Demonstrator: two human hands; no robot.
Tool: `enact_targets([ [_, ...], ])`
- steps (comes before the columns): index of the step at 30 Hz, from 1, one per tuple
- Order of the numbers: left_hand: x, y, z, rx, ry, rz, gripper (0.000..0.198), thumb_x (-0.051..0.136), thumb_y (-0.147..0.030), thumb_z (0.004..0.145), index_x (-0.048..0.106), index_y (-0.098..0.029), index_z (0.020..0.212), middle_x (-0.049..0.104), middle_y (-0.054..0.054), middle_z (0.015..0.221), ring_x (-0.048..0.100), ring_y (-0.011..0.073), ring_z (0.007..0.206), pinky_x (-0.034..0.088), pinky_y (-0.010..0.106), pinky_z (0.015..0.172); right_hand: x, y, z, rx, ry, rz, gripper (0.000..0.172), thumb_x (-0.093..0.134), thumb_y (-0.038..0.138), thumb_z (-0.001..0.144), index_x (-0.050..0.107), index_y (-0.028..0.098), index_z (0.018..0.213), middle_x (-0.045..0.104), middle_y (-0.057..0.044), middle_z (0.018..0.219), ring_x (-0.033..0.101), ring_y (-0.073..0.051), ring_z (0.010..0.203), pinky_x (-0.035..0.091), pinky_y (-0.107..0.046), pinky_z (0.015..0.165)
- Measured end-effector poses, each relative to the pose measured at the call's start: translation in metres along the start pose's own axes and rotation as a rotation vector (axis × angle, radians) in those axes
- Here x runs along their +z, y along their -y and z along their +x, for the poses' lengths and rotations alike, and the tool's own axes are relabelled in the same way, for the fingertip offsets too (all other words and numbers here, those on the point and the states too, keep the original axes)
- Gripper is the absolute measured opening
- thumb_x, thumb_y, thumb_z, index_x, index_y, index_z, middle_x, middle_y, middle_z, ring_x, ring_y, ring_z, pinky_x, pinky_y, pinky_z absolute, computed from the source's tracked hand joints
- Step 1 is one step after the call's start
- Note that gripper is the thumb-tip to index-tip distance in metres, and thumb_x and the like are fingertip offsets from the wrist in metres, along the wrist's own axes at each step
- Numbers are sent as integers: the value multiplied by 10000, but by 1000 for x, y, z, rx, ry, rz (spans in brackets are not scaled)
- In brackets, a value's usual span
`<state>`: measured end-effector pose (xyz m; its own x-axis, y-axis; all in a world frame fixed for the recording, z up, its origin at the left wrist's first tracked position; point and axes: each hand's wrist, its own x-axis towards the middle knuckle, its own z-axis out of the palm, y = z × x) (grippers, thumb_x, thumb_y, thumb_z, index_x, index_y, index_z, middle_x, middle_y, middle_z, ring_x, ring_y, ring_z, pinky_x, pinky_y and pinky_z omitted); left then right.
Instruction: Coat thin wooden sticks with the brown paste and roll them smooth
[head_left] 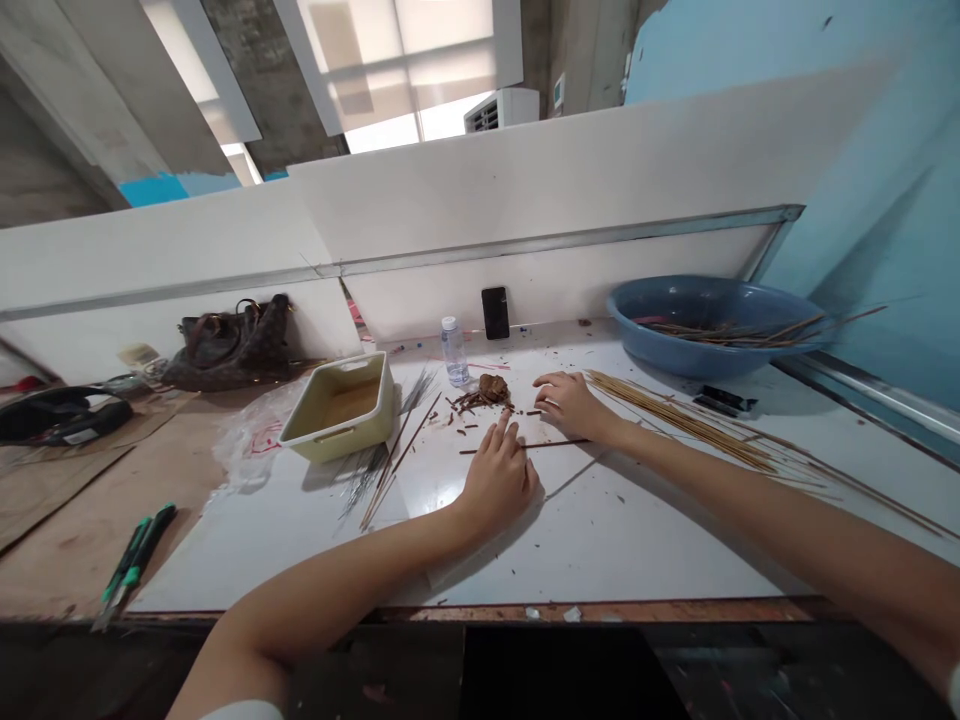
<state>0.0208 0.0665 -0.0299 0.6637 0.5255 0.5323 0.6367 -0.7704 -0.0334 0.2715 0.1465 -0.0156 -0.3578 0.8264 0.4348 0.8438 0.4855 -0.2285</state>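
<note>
Here | blue basin (660,348): thin sticks (739,336) | yellow tub (343,446): brown contents (352,402) | left hand (498,480), right hand (574,406): both spread near brown lump (493,388)

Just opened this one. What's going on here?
A person's left hand and right hand reach over a white work surface, close to brown bits and a brown clump. Whether either grips a bit is too small to tell. A yellow-green tub stands to the left; a bundle of tan sticks lies by the right forearm.

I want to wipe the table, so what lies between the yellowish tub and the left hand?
In the head view, slim brown sticks lie between the yellowish tub and the left hand, with thin grey wires nearer the tub.
</note>
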Motion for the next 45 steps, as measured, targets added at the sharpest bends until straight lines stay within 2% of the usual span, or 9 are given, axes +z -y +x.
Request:
enact_targets([
  [5, -1, -1, 1, 32, -22, 10, 291, 595, -170, 1010, 794, -57, 1190, 698, 283, 1484, 439, 444, 1655, 504, 616, 1282, -11, -3, -18, 49, -16, -27, 219, 687, 320, 1058, 856, 267, 1187, 776, -111, 1470, 687, -358, 1342, 453, -560, 1131],
  [9, -3, -2, 1, 34, -25, 11, 240, 613, -166, 993, 814, -93, 1101, 704, 271, 1479, 449, 446, 1646, 514, 631, 1265, -3, 0, -16, 97, 53, -8, 153, 757, 345, 1010, 887, 297, 1076, 825, -90, 1384, 723, -355, 1281, 472, -583, 1096],
  [15, -4, -2, 0, 50, -24, 17, 229, 610, -161, 996, 810, -97, 1091, 715, 260, 1445, 450, 437, 1647, 510, 615, 1274, 7, 11, -8, 111, -2, 13, 220, 723, 311, 1027, 889, 287, 883, 853, -76, 1317, 719, -341, 1282, 474, -589, 1089],
  [20, -5, -1, 0, 61, -38, 22, 230, 609, -167, 1005, 807, -82, 1085, 710, 270, 1453, 454, 441, 1645, 516, 598, 1277, -6, 12, -13, 72, -83, 23, 237, 654, 281, 1061, 873, 241, 980, 848, -119, 1316, 712, -336, 1318, 479, -561, 1132],
  [23, -5, 0, 0, 65, -25, 25, 226, 616, -171, 1001, 809, -77, 1072, 707, 279, 1465, 453, 444, 1645, 513, 598, 1284, -21, 5, -25, 97, -158, 124, 272, 596, 341, 1096, 849, 246, 1065, 875, -106, 1170, 792, -299, 1102, 568, -476, 1020],
  [27, -4, 0, 0, 52, -6, 11, 230, 621, -175, 999, 808, -92, 1106, 714, 264, 1471, 455, 438, 1646, 521, 612, 1274, -36, -5, -44, 169, -204, 201, 250, 639, 418, 1061, 815, 250, 1004, 871, -70, 987, 784, -266, 865, 604, -423, 878],
  [31, -2, 0, 0, 39, -13, 3, 260, 598, -162, 1018, 796, -67, 1157, 717, 273, 1465, 495, 442, 1618, 541, 609, 1258, -36, -11, -56, 127, -102, 142, 226, 619, 373, 1060, 799, 243, 1016, 852, -69, 968, 770, -261, 879, 594, -402, 856],
  [36, -2, -1, 1, 38, -9, -18, 282, 577, -152, 1030, 784, -76, 1207, 701, 275, 1492, 472, 430, 1637, 543, 632, 1253, -28, -16, -59, 53, -11, 40, 283, 561, 298, 1100, 832, 227, 1132, 849, -116, 1120, 781, -290, 1033, 592, -423, 970],
  [45, -2, 1, -1, 36, 8, -13, 281, 574, -158, 1038, 787, -76, 1201, 704, 269, 1491, 500, 433, 1615, 559, 622, 1237, -34, -20, -59, -33, 152, -140, 336, 539, 211, 1098, 872, 211, 1054, 794, -118, 976, 732, -268, 877, 538, -393, 846],
])
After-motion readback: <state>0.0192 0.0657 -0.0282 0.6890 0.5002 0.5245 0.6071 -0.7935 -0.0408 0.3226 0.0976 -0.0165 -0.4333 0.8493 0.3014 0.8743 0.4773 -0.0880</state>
